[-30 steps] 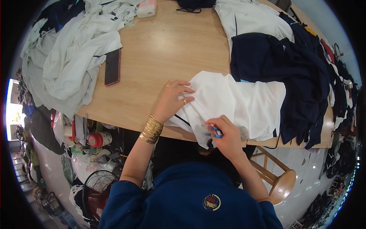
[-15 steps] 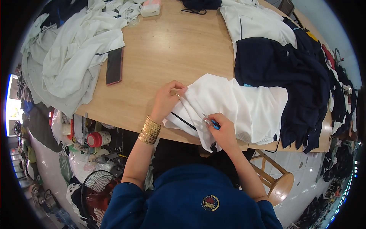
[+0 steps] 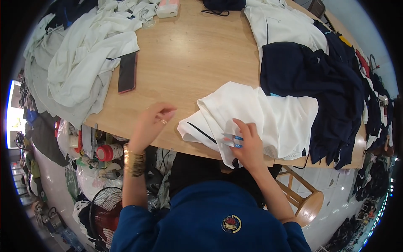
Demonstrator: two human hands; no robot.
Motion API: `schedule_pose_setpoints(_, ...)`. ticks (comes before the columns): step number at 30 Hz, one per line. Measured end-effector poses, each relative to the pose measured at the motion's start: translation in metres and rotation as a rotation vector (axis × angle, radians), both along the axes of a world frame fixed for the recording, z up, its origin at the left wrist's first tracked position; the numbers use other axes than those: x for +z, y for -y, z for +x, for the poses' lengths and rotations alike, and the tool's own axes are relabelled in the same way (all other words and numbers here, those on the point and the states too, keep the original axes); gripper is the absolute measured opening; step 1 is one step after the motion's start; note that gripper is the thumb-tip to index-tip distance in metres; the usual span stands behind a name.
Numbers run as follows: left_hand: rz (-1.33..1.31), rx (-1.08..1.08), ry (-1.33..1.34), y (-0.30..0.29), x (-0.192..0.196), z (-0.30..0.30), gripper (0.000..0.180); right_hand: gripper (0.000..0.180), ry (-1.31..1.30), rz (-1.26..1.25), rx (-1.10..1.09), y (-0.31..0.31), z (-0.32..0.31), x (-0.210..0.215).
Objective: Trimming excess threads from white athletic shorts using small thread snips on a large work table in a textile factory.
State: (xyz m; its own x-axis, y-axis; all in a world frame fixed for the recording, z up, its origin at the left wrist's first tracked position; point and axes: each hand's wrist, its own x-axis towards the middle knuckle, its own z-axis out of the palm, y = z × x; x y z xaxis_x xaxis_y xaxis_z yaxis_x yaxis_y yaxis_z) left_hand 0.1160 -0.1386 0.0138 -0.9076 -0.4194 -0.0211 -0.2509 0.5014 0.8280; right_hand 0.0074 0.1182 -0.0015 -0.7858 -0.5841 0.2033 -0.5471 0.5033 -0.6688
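Observation:
A white garment [image 3: 233, 103] with a dark piping stripe lies bunched at the table's front edge. Over its lower part, my right hand [image 3: 250, 149] is closed around small thread snips [image 3: 233, 140] with blue grips; their blades point left. My left hand [image 3: 149, 124], gold bangles at the wrist, is off the cloth to its left, above the table's front edge. Its fingers are curled, tips drawn together at the thumb and slightly blurred; anything between them is too small to make out.
Dark navy garments [image 3: 310, 80] and another white one [image 3: 285, 25] are heaped on the right. White and grey clothes [image 3: 92, 63] cover the left, beside a phone [image 3: 127, 72]. A pink-and-white pack [image 3: 168, 8] sits at the back. Below are a wooden stool [image 3: 310, 208] and a fan [image 3: 107, 214].
My left hand has let go of the white garment and swung left and toward me. My right hand, still gripping the snips, has shifted slightly; the garment's left part has settled flatter.

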Motion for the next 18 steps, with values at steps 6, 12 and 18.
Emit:
schedule_pose_setpoints(6,-0.076,0.157,-0.158,-0.042,-0.021,-0.052,0.021,0.037,-0.107,0.022,0.110,-0.005,-0.007,-0.010)
schedule_pose_setpoints(12,0.815,-0.124,0.344,-0.041,0.010,-0.028,0.025,0.028,-0.087,-0.135,-0.002,-0.034,-0.006,0.004)
schedule_pose_setpoints(18,1.350,0.101,0.032,-0.099,-0.028,-0.047,0.030,0.034,-0.067,-0.215,0.049,-0.049,0.003,0.014)
